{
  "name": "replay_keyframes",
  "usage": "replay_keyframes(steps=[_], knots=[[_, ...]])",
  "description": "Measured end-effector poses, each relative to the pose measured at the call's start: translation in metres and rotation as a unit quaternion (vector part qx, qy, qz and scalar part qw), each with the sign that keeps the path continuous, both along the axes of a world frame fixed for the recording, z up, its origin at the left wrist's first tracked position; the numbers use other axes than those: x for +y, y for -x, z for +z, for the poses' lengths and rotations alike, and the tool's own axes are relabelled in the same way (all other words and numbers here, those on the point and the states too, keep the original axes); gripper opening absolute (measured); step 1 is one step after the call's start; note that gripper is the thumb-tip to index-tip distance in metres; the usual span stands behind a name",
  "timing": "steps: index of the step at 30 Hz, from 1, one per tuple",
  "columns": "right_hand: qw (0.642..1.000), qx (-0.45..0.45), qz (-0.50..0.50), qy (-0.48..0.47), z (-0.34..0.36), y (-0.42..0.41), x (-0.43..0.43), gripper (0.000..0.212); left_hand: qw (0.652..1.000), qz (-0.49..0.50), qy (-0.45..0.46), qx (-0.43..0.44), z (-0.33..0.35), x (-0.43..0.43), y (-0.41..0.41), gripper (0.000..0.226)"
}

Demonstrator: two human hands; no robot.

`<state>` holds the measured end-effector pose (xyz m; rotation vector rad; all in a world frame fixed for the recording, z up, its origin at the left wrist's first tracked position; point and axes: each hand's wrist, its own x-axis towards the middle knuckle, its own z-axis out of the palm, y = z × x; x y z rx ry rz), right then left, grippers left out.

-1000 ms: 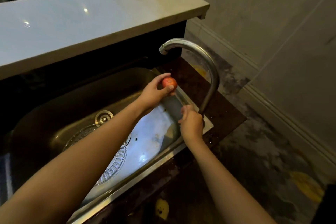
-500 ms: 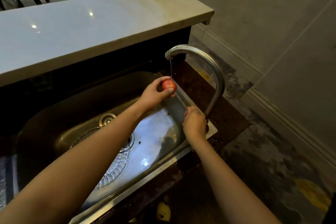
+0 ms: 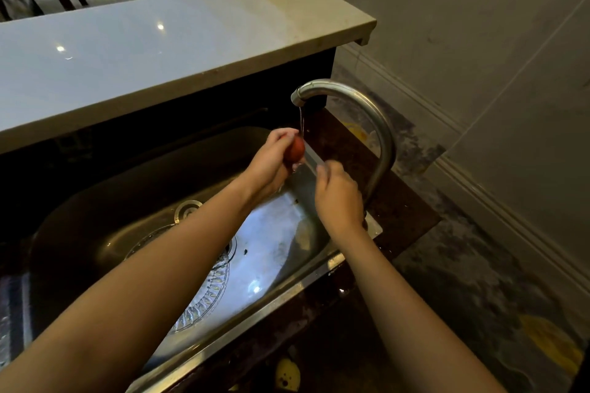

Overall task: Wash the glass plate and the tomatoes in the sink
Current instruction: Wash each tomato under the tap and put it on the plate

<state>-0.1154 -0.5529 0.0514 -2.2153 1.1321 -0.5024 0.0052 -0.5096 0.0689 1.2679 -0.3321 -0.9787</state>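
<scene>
My left hand [image 3: 271,163] grips a small red tomato [image 3: 295,148] right under the tap's spout, and a thin stream of water runs onto it. My right hand [image 3: 336,198] hovers just right of the tomato, over the sink's right end, blurred, fingers loosely curled with nothing in them. A patterned glass plate [image 3: 207,293] lies flat on the bottom of the steel sink [image 3: 287,290], mostly hidden under my left forearm. No other tomatoes are visible.
The curved steel tap [image 3: 373,124] arches over the sink's right end. A pale stone counter [image 3: 159,51] runs behind the sink. The round drain [image 3: 186,209] sits beyond the plate. To the right are a dark ledge and mottled floor by the wall.
Water has started running from the spout onto the tomato. My right hand has left the base of the tap and moved up toward the tomato.
</scene>
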Motion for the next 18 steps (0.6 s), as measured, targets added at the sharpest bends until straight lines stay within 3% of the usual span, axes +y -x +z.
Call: replay_keyframes(steps=[5, 9, 12, 15, 18], knots=[[0.976, -0.075, 0.053, -0.199, 0.024, -0.047, -0.023, 0.046, 0.998, 0.046, -0.049, 0.0, 0.019, -0.018, 0.011, 0.025], [0.935, -0.155, -0.011, -0.318, 0.029, -0.066, -0.045, 0.043, 0.999, 0.004, -0.031, -0.011, 0.025, -0.022, 0.016, 0.021], [0.964, -0.105, 0.031, -0.242, 0.023, -0.066, -0.037, 0.045, 0.998, 0.018, -0.054, -0.022, 0.025, -0.02, 0.008, 0.024], [0.975, -0.131, 0.117, -0.139, 0.013, -0.063, -0.024, 0.042, 0.995, 0.078, -0.058, 0.028, 0.025, -0.027, -0.001, 0.03], [0.964, -0.179, 0.043, -0.194, 0.019, -0.065, -0.036, 0.034, 0.995, 0.058, -0.038, 0.071, 0.026, -0.031, 0.006, 0.026]])
